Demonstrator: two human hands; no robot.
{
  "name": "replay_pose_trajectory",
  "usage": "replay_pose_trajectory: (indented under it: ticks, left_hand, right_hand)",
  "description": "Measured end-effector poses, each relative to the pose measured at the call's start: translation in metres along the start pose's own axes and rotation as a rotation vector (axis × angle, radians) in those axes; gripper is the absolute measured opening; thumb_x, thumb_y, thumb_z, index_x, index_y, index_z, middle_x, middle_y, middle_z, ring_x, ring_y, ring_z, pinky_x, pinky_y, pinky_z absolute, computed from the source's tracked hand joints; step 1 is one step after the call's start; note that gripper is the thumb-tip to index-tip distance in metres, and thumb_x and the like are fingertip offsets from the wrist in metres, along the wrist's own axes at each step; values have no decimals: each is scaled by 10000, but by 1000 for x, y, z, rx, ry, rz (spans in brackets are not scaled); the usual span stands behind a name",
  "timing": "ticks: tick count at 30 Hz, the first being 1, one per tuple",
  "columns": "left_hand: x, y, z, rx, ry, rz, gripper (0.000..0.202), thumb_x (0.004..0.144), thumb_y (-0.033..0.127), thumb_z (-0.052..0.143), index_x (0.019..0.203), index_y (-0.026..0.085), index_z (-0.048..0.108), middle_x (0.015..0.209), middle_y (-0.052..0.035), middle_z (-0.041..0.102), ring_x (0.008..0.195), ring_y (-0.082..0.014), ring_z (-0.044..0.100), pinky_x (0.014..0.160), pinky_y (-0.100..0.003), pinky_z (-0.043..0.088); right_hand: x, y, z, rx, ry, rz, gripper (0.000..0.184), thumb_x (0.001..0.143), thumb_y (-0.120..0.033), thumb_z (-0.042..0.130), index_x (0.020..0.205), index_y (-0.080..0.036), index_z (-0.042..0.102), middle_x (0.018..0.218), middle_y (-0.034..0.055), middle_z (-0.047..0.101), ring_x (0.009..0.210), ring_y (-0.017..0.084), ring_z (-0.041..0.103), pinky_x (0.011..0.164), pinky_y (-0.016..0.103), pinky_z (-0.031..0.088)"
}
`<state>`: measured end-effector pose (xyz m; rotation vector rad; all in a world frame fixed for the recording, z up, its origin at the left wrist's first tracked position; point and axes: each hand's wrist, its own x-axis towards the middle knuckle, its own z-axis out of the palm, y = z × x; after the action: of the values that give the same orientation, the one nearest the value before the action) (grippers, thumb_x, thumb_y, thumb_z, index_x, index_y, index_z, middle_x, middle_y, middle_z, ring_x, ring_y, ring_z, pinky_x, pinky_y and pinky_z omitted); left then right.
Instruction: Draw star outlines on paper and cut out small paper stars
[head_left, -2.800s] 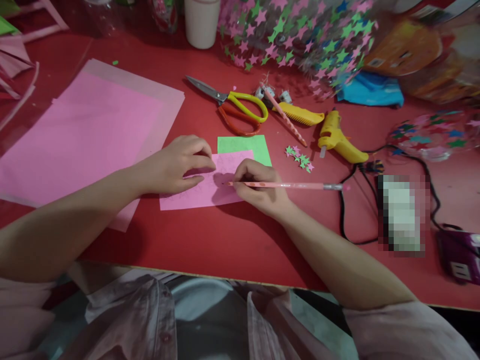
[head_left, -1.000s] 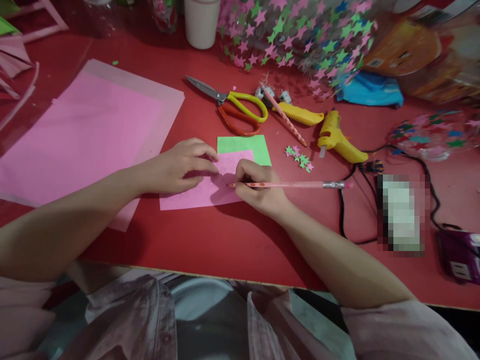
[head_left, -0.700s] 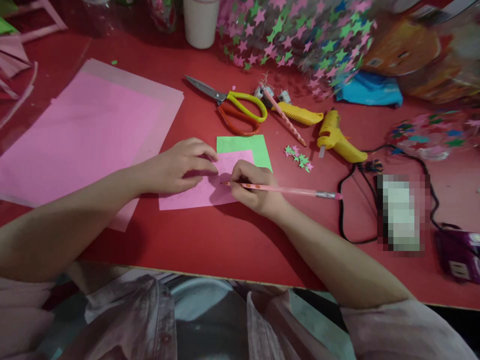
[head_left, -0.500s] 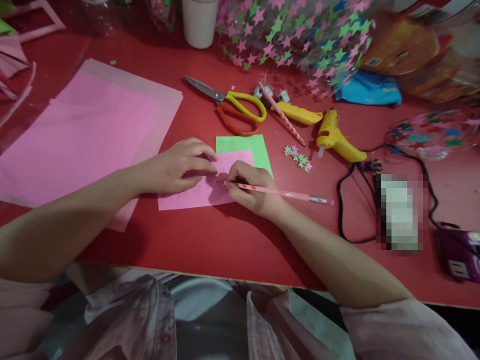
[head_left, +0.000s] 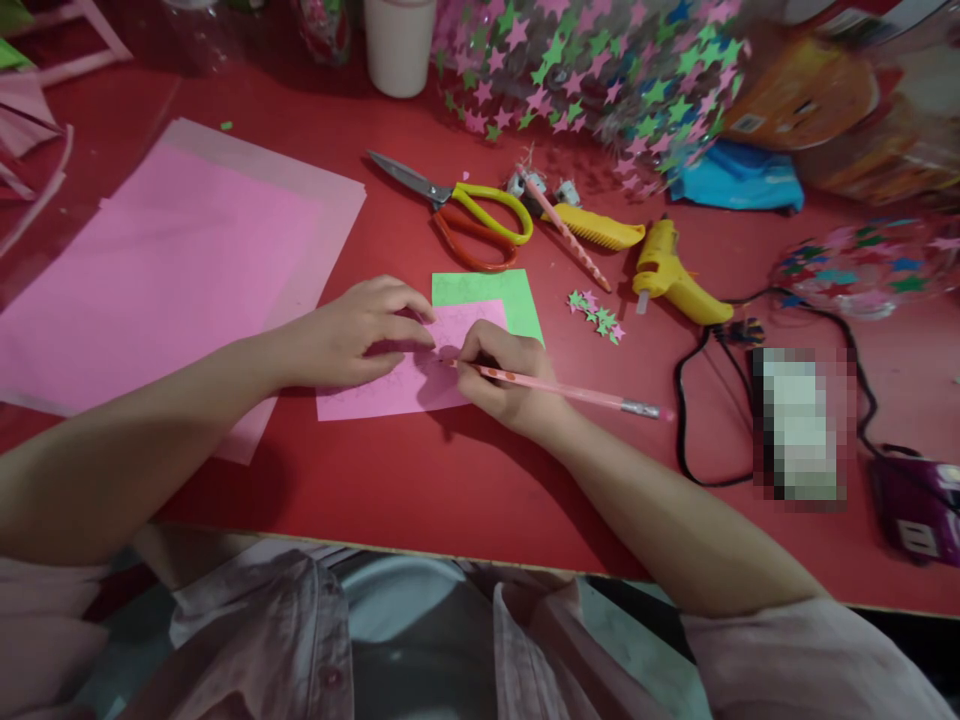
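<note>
My right hand (head_left: 510, 375) grips a pink pencil (head_left: 589, 394), its tip at a small pink sheet of paper (head_left: 352, 398) that bears faint pencil marks. Fingers spread, my left hand (head_left: 367, 330) lies flat on the left part of that sheet. A green paper (head_left: 525, 292) sticks out from beneath the pink one at its upper right. Part of the drawing is hidden by my hands.
Large pink sheets (head_left: 150, 270) lie at left. Beyond my hands are scissors (head_left: 450, 200), a second pencil (head_left: 566, 232), paper stars (head_left: 596, 318) and a yellow glue gun (head_left: 679, 280) with a black cord. A white cup (head_left: 400, 50) and star-filled bag (head_left: 592, 70) stand behind.
My right hand and the pencil have shifted very slightly to the right on the pink paper. The left hand stays in place.
</note>
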<state>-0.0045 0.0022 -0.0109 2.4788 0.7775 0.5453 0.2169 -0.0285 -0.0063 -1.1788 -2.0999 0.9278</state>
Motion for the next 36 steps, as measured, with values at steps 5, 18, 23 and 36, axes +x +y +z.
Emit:
replay_pose_trajectory:
  ticks: [5,18,23,36]
  left_hand:
    - [0,0,1,10,-2,4,287,835,183,501,1057,242,672,1198,-77,593,1135,-232,502,1011,-428,387]
    - [-1,-2,1,20,-3,17,296,833,175,500,1066,240,669,1201,-78,590,1129,-230,500,1007,-427,385]
    - [-1,-2,1,9,0,13,303,830,172,503,1071,249,669,1202,-72,591,1136,-227,498,1016,-425,380]
    - [0,0,-1,-10,-9,-9,266,833,203,508,1033,246,679,1193,-78,599,1134,-235,501,1008,-427,385]
  right_hand:
    - [-1,1,0,-16,42,21,162,662,-96,475,630,-206,361,542,-66,363,507,69,312,481,215,240]
    - [0,-2,-3,-42,76,84,154,666,-131,472,617,-210,349,505,-66,348,482,75,310,475,230,224]
    - [0,-2,-3,-44,77,105,154,661,-133,473,616,-211,348,501,-68,346,477,74,300,473,230,223]
    - [-4,-1,0,-49,15,-8,163,654,-93,476,618,-206,365,525,-68,371,488,66,309,480,211,252]
